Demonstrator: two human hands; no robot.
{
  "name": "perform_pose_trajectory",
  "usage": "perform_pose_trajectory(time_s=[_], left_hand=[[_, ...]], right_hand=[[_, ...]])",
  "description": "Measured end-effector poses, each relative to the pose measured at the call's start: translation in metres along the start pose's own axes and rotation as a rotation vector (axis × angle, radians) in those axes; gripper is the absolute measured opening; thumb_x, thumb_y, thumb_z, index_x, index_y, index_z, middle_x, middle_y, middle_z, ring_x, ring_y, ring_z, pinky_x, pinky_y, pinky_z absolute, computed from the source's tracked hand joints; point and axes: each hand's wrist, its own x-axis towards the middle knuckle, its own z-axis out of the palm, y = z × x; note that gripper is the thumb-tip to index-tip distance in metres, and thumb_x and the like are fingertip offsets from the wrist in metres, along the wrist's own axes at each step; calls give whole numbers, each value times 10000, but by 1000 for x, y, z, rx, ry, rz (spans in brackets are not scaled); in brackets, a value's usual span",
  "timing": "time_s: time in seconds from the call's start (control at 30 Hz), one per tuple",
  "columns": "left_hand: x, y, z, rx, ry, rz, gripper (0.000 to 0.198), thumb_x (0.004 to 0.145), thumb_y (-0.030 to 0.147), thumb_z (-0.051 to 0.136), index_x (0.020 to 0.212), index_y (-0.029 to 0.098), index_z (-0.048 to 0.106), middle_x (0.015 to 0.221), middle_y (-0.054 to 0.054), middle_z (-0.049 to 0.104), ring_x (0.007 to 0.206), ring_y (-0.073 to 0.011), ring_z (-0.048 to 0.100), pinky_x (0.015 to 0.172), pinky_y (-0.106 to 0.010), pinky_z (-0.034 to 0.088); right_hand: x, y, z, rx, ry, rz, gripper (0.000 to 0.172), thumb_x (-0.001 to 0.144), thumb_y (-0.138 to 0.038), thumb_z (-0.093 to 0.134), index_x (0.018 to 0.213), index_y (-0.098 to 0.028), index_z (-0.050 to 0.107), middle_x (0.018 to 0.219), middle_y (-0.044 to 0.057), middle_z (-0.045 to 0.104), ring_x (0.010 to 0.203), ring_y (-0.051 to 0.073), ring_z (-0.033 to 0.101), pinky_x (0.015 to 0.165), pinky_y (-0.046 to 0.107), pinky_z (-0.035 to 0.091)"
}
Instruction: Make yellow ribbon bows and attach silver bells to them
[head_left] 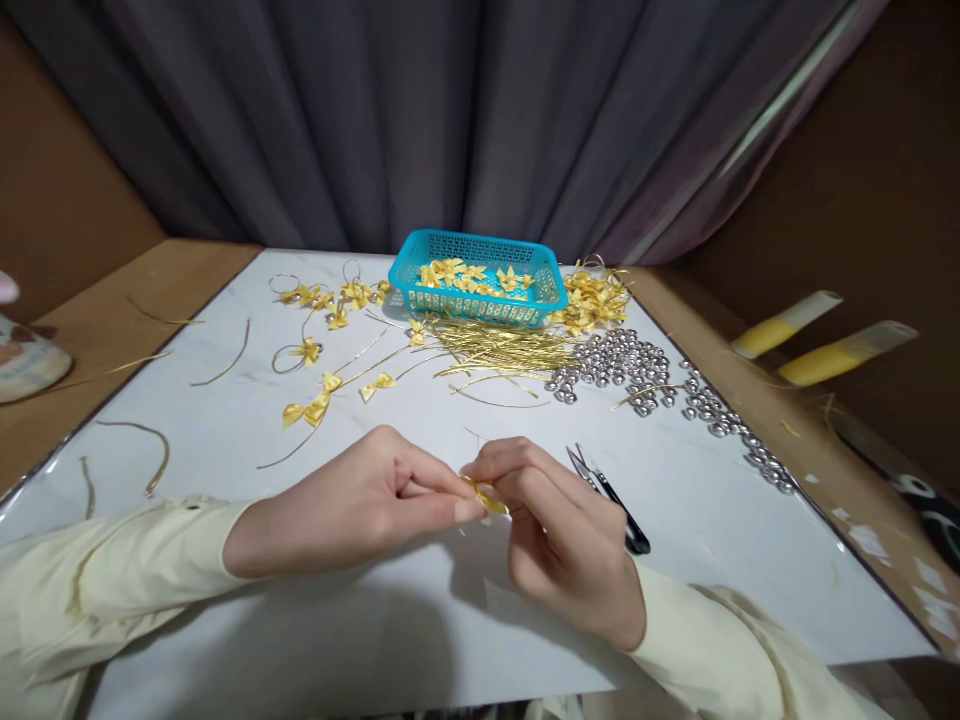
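Note:
My left hand point(352, 510) and my right hand point(559, 530) meet over the near middle of the white board point(225, 620). Both pinch a small yellow ribbon bow point(487, 497) between thumb and fingertips, just above the surface. Most of the bow is hidden by the fingers. Black thread snips point(609, 497) lie on the board right beside my right hand, untouched.
A blue plastic basket point(480, 285) with yellow bows stands at the back. A bundle of gold cords point(510, 350) and silver bells point(622, 365) lie before it, and a heap of bows point(592, 298) to its right. Loose bows and cords point(319, 400) are scattered left. Two yellow rolls point(817, 345) lie at the right.

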Motion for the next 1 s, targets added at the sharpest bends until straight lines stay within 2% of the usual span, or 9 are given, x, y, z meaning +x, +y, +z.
perform_pose_trajectory(time_s=[0.2, 0.33, 0.47, 0.57, 0.7, 0.83, 1.0], left_hand=[[-1, -3, 2, 65, 11, 45, 328, 838, 250, 459, 532, 147, 403, 530, 60, 206, 481, -60, 175, 414, -213, 136], [-2, -4, 4, 145, 45, 79, 309, 830, 212, 453, 531, 136, 452, 525, 59, 211, 477, -60, 181, 421, -211, 151], [-2, -3, 3, 196, 65, 103, 329, 839, 250, 456, 545, 122, 530, 511, 61, 197, 461, -61, 168, 417, -213, 154], [-3, -1, 2, 214, 71, 74, 322, 845, 289, 462, 626, 114, 620, 508, 61, 203, 455, -62, 163, 412, -210, 148], [-5, 1, 1, 221, 80, 39, 320, 837, 287, 474, 653, 102, 659, 503, 61, 204, 450, -59, 164, 405, -202, 137], [-6, 1, 2, 207, 93, 22, 333, 838, 318, 474, 744, 96, 704, 491, 67, 190, 440, -58, 147, 398, -194, 133], [-4, -2, 4, 243, 123, 32, 348, 843, 347, 479, 689, 113, 684, 486, 67, 172, 439, -59, 144, 398, -192, 130]], right_hand=[[-1, 0, 2, -44, 2, -35, 281, 675, 69, 346, 782, -163, 463, 772, 95, 557, 771, 189, 550, 604, 336, 516], [-2, 1, 4, -60, 9, -64, 275, 650, 63, 354, 764, -170, 445, 737, 87, 545, 742, 194, 540, 591, 335, 503], [-1, 1, 2, -21, 5, 4, 267, 658, 54, 354, 745, -183, 445, 749, 82, 560, 726, 185, 554, 567, 309, 492], [1, -1, -4, 25, -27, 86, 265, 681, 45, 363, 755, -185, 471, 837, 91, 621, 784, 175, 608, 625, 294, 520], [3, -2, -11, 102, -90, 152, 258, 706, 42, 366, 794, -166, 491, 925, 119, 658, 849, 164, 641, 686, 272, 535], [3, 1, -10, 73, -75, 147, 260, 711, 51, 363, 784, -171, 479, 794, 75, 641, 679, 138, 602, 580, 251, 491], [1, -1, -7, 2, -60, 113, 285, 649, 57, 340, 747, -193, 436, 734, 45, 577, 605, 126, 512, 496, 229, 411]])
